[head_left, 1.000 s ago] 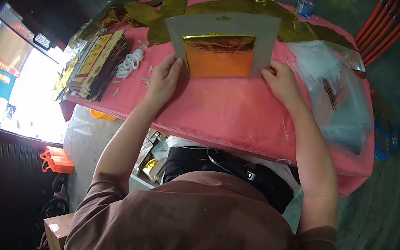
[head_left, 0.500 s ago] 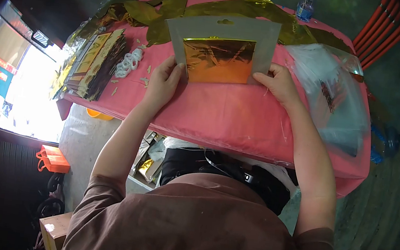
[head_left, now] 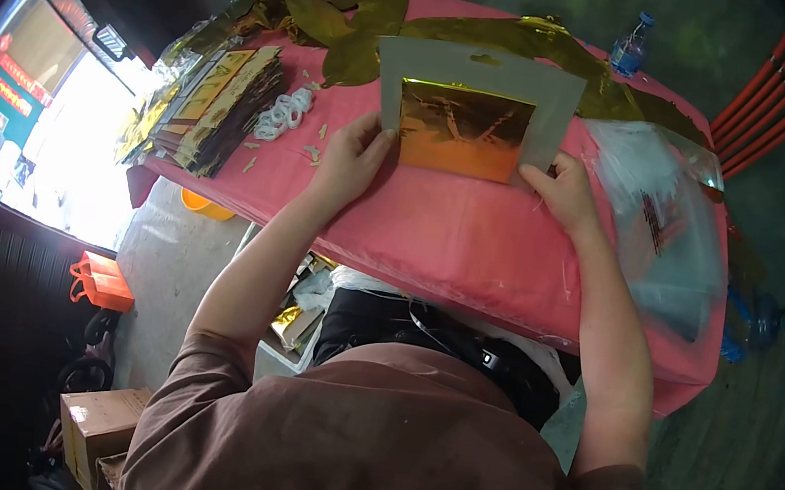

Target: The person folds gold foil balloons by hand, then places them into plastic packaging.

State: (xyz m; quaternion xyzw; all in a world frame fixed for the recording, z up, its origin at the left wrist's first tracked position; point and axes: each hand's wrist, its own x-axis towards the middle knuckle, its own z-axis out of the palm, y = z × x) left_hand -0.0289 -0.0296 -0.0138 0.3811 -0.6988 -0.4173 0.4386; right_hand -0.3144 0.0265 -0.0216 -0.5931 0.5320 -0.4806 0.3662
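I hold a grey card sleeve (head_left: pixel 480 73) with a hang hole at its top, upright over the pink table (head_left: pixel 452 243). A shiny gold-orange foil sheet (head_left: pixel 465 131) covers its lower front. My left hand (head_left: pixel 352 158) grips the sleeve and foil at the lower left corner. My right hand (head_left: pixel 566 191) pinches the lower right corner.
A stack of gold-printed packets (head_left: pixel 217 108) lies at the table's left, with small white rings (head_left: pixel 282 118) beside it. Crumpled gold foil (head_left: pixel 362 28) runs along the far edge. A clear plastic bag (head_left: pixel 658 221) lies at the right, a water bottle (head_left: pixel 629 46) behind it. Orange bag (head_left: pixel 100 281) and cardboard box (head_left: pixel 97 419) sit on the floor.
The view has shifted, so the table and sleeve sit further right in the frame. The foil's reflection changed as the sleeve tilted slightly. Both hands keep their grip.
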